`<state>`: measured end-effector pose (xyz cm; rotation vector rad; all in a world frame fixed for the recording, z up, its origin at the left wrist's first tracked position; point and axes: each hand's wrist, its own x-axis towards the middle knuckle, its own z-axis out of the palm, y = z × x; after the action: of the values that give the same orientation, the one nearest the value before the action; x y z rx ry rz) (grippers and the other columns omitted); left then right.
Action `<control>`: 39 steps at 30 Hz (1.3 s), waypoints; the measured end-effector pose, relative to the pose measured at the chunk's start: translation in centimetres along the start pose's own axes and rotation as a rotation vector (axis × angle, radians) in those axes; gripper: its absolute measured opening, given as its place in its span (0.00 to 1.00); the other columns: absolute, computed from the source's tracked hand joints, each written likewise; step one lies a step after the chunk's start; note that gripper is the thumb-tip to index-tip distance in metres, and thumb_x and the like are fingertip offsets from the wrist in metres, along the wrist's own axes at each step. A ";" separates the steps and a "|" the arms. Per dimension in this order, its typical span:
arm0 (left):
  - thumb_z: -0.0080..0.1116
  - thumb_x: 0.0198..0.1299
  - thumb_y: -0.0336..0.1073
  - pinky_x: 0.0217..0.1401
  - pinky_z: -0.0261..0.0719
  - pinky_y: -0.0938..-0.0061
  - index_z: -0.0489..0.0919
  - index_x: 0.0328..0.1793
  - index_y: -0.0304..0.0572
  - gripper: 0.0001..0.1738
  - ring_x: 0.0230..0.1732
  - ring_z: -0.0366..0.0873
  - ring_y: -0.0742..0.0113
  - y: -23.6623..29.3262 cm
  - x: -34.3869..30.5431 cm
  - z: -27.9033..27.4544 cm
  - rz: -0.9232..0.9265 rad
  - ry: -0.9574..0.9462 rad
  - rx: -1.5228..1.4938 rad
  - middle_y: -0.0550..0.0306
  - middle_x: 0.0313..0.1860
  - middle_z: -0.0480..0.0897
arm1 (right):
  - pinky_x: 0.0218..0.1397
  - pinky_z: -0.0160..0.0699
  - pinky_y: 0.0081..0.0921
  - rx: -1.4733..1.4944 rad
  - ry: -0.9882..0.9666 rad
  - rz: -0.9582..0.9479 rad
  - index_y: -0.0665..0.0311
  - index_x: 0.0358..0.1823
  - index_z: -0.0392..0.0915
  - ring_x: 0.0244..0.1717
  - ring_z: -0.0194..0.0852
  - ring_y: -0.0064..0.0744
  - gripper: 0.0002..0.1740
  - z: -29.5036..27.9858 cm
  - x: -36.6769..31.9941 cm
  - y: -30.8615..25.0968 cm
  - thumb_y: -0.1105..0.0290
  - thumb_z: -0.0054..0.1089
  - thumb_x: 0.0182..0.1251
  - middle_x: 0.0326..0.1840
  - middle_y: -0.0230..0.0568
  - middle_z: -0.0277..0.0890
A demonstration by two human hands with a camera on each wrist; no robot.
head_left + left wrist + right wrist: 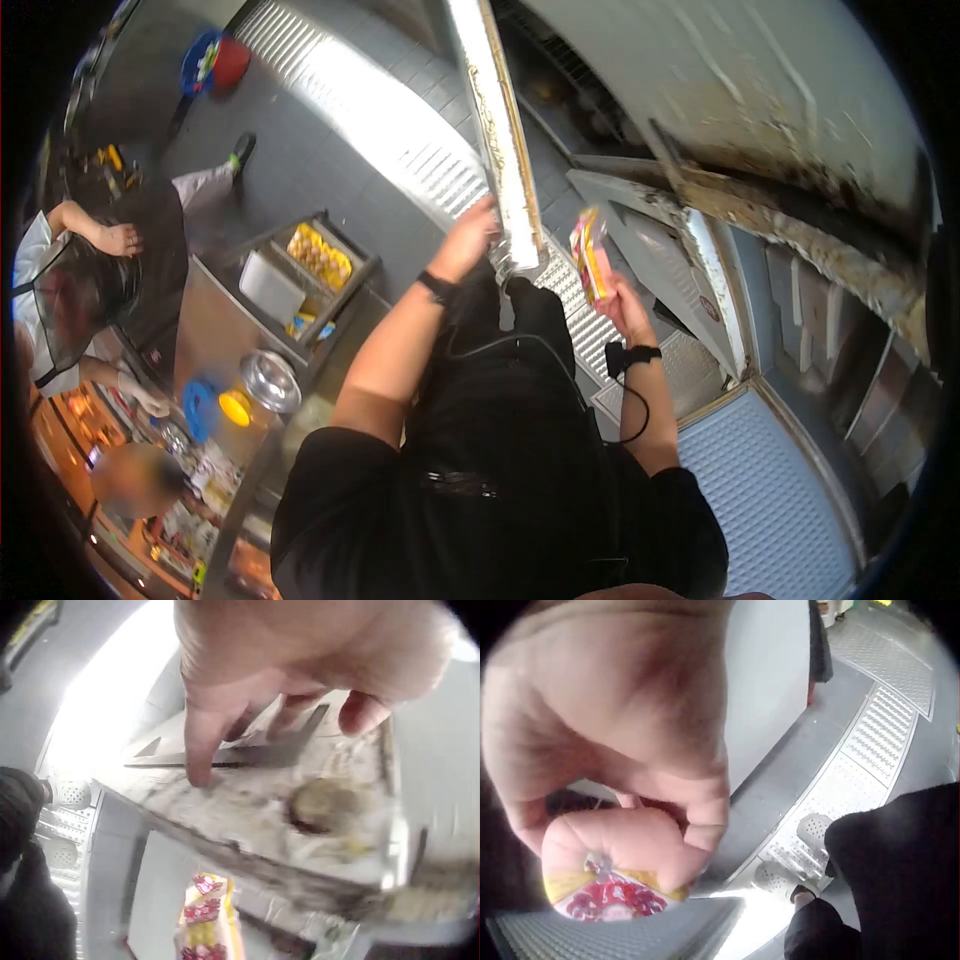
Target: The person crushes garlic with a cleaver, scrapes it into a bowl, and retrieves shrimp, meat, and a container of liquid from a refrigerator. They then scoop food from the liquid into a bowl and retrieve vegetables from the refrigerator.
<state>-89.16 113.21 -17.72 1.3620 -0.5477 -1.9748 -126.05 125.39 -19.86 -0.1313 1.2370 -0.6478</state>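
Note:
My right hand (625,305) grips a pink packet (597,262) with yellow edges and red fruit-like print. Its pink end (622,840) faces the right wrist camera, with the thumb and fingers around its sides. What the packet contains is hidden. My left hand (470,240) is at the near end of a bright, worn door (500,130) seen edge-on. In the left wrist view, the index finger (200,742) extends over a metal handle (262,754) and the thumb stands apart. The other fingers are partly hidden. A round brownish patch (326,806) marks the door below.
Another open door panel (660,250) stands to the right, above a blue textured floor (770,500). A slotted metal drain (350,110) crosses the tiles. At left, a person in an apron (85,280) stands by a steel counter (215,320) with bowls (270,380) and trays (270,285).

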 end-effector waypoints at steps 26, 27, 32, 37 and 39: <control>0.64 0.65 0.47 0.73 0.65 0.60 0.52 0.80 0.28 0.47 0.74 0.66 0.42 8.0 -6.4 -1.6 0.268 0.320 0.658 0.29 0.72 0.68 | 0.45 0.85 0.32 -0.560 -0.299 -0.250 0.64 0.58 0.72 0.43 0.81 0.29 0.20 12.4 11.8 -9.5 0.66 0.64 0.69 0.45 0.35 0.79; 0.60 0.68 0.47 0.75 0.62 0.62 0.49 0.81 0.29 0.47 0.76 0.64 0.45 7.5 -5.6 -0.6 0.242 0.216 0.649 0.30 0.74 0.65 | 0.46 0.86 0.31 -0.409 -0.177 -0.085 0.65 0.59 0.73 0.45 0.82 0.30 0.19 11.2 8.5 -7.5 0.66 0.61 0.71 0.46 0.37 0.80; 0.54 0.71 0.55 0.68 0.72 0.63 0.40 0.85 0.40 0.50 0.72 0.68 0.49 5.8 0.7 3.3 -0.046 -0.143 0.732 0.34 0.78 0.61 | 0.47 0.84 0.26 -0.145 0.141 -0.134 0.65 0.54 0.78 0.47 0.86 0.32 0.15 5.2 -8.5 -7.4 0.65 0.56 0.73 0.49 0.43 0.84; 0.58 0.68 0.55 0.61 0.79 0.58 0.52 0.83 0.38 0.47 0.68 0.73 0.45 9.2 1.3 10.6 0.002 -0.429 1.081 0.32 0.75 0.66 | 0.29 0.73 0.19 0.271 0.643 -0.681 0.64 0.45 0.77 0.32 0.81 0.23 0.08 -1.7 -17.9 -7.6 0.69 0.54 0.71 0.36 0.36 0.83; 0.59 0.67 0.55 0.59 0.79 0.61 0.59 0.79 0.33 0.44 0.66 0.75 0.48 8.9 1.6 13.0 0.076 -0.526 1.196 0.32 0.71 0.71 | 0.31 0.73 0.21 0.431 0.762 -0.817 0.64 0.45 0.77 0.33 0.80 0.23 0.10 -4.1 -20.1 -7.8 0.65 0.56 0.70 0.38 0.36 0.82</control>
<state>-99.12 105.49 -8.07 1.3222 -2.2300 -1.9454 -136.30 130.60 -1.12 -0.0177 1.7321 -1.7754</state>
